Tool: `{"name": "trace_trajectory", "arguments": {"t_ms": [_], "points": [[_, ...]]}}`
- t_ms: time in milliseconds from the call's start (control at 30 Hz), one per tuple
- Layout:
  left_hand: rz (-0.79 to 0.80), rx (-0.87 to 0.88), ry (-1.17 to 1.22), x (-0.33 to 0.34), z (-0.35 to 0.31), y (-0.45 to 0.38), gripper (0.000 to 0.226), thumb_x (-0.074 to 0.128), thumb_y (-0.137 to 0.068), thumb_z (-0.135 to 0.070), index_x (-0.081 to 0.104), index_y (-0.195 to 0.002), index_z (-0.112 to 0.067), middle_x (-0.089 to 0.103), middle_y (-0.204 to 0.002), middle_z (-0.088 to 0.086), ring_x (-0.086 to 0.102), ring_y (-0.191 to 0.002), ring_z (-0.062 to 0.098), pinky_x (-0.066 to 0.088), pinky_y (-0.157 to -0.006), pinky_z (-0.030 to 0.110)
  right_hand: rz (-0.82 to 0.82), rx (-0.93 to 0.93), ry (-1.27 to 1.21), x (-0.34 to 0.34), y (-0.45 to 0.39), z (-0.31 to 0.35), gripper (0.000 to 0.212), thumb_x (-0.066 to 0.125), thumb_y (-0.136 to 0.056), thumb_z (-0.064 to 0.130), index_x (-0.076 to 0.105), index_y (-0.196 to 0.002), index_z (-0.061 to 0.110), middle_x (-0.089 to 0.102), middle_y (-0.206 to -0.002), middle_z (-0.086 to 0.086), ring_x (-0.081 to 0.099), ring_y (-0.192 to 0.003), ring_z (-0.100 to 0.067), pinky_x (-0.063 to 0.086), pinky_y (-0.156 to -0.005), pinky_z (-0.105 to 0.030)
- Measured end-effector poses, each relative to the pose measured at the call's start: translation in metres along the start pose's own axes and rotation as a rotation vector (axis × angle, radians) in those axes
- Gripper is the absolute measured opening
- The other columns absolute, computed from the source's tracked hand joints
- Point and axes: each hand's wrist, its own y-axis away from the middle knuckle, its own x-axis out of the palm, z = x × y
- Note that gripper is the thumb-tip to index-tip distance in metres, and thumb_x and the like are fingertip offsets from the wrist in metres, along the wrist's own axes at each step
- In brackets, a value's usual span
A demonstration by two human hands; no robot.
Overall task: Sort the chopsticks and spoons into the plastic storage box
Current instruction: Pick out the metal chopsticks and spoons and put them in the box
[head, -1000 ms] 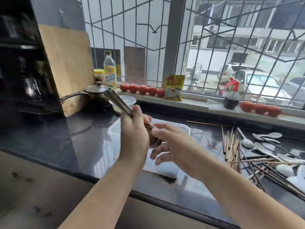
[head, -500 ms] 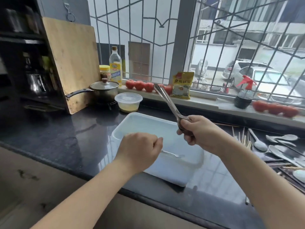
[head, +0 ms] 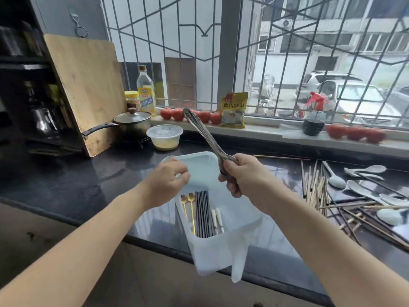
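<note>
The translucent plastic storage box (head: 200, 155) sits on the dark counter in front of me. Inside it lie two gold spoons (head: 190, 208), several dark chopsticks (head: 203, 214) and two white-handled pieces (head: 218, 219). My right hand (head: 242, 177) grips a bundle of metal spoons (head: 204, 135) above the box, with the handles pointing up and to the left. My left hand (head: 168, 182) hovers over the box's left side with curled fingers, and I cannot see whether it holds anything. To the right on the counter are loose wooden chopsticks (head: 316, 188) and white ceramic spoons (head: 363, 189).
Behind the box stand a round lidded plastic tub (head: 164, 137), a lidded pot (head: 132, 121) and a leaning cutting board (head: 88, 89). An oil bottle (head: 146, 94), tomatoes (head: 177, 114), a yellow packet (head: 233, 110) and a spray bottle (head: 314, 120) line the window sill.
The spoon bundle passed from my left hand to my right. The thin utensil my left hand held half a second ago is out of sight, and the view now shows the box's contents.
</note>
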Motion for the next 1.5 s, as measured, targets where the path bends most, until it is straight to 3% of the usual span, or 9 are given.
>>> {"name": "trace_trajectory", "arguments": {"t_ms": [100,200,300,367,533,867,1067,1300,1500], "points": [[-0.229,-0.188,-0.026,-0.007,-0.027,-0.006,0.018,0.057,-0.098,-0.015,0.072,-0.107,-0.011,0.071,-0.109,0.005,0.058,-0.111,0.023,0.044,-0.103,0.037,-0.019,0.005,-0.057,0.003,0.004,0.002,0.023,0.043,-0.106,0.017,0.052,-0.086,0.011,0.060,-0.076,-0.011,0.041,-0.049,-0.016,0.035,-0.041,-0.023],[-0.350,-0.484,0.782,-0.017,-0.096,-0.003,0.024,0.054,-0.104,-0.031,0.068,-0.110,-0.013,0.074,-0.105,0.006,0.069,-0.106,0.025,0.052,-0.099,0.039,-0.080,-0.043,-0.017,0.012,0.006,0.010,0.024,0.044,-0.106,0.022,0.053,-0.088,0.010,0.062,-0.082,-0.009,0.048,-0.050,-0.012,0.039,-0.046,-0.026],[-0.132,-0.664,1.210,-0.007,-0.135,-0.005,0.043,0.048,-0.106,-0.048,0.067,-0.108,-0.010,0.075,-0.088,0.005,0.072,-0.082,0.020,0.057,-0.077,0.037,-0.196,-0.274,0.546,0.030,0.011,0.018,0.015,0.046,-0.103,0.024,0.053,-0.101,0.011,0.058,-0.095,0.000,0.060,-0.078,-0.016,0.042,-0.064,-0.032],[-0.243,-0.742,1.240,-0.001,-0.139,-0.007,0.045,0.047,-0.108,-0.045,0.069,-0.109,-0.005,0.077,-0.088,0.008,0.075,-0.082,0.023,0.057,-0.072,0.034,-0.156,-0.447,0.875,0.043,0.019,0.022,0.010,0.048,-0.100,0.018,0.049,-0.110,0.014,0.046,-0.097,0.006,0.053,-0.088,-0.015,0.029,-0.067,-0.025],[-0.541,-0.758,1.387,-0.015,-0.123,-0.005,0.033,0.044,-0.111,-0.030,0.059,-0.096,-0.005,0.071,-0.067,0.007,0.070,-0.055,0.017,0.057,-0.051,0.030,0.195,-0.418,0.552,0.028,0.015,0.023,0.016,0.053,-0.098,0.021,0.065,-0.101,0.012,0.066,-0.096,-0.005,0.061,-0.087,-0.027,0.051,-0.083,-0.046],[-0.408,-0.552,1.077,-0.012,-0.122,0.003,0.026,0.050,-0.108,-0.027,0.065,-0.098,-0.009,0.075,-0.085,0.008,0.071,-0.078,0.027,0.061,-0.069,0.044,0.145,-0.314,0.123,0.021,0.016,0.020,0.016,0.064,-0.098,0.014,0.078,-0.095,0.021,0.077,-0.089,0.006,0.065,-0.068,-0.003,0.057,-0.069,-0.022],[-0.383,-0.464,1.044,-0.002,-0.121,0.007,0.051,0.047,-0.109,-0.023,0.077,-0.069,-0.031,0.076,-0.079,0.002,0.071,-0.079,0.022,0.059,-0.073,0.041,0.087,-0.077,-0.176,0.021,0.012,0.016,0.016,0.066,-0.096,0.012,0.076,-0.105,0.003,0.070,-0.070,-0.002,0.062,-0.059,-0.009,0.053,-0.061,-0.022],[-0.453,-0.510,0.987,0.009,-0.109,0.003,0.026,0.053,-0.103,-0.028,0.069,-0.089,-0.014,0.069,-0.071,0.004,0.066,-0.069,0.027,0.057,-0.060,0.047,-0.200,-0.261,0.329,0.036,0.013,0.016,0.026,0.054,-0.087,0.012,0.076,-0.075,0.013,0.067,-0.058,-0.008,0.066,-0.053,-0.023,0.057,-0.049,-0.035],[-0.495,-0.616,0.964,0.011,-0.102,-0.005,0.021,0.046,-0.106,-0.021,0.054,-0.093,-0.005,0.067,-0.088,0.015,0.071,-0.077,0.031,0.063,-0.061,0.046,-0.327,-0.335,0.704,0.019,0.005,0.020,0.013,0.058,-0.088,0.018,0.069,-0.082,0.016,0.066,-0.070,-0.007,0.065,-0.063,-0.032,0.059,-0.060,-0.046]]}}
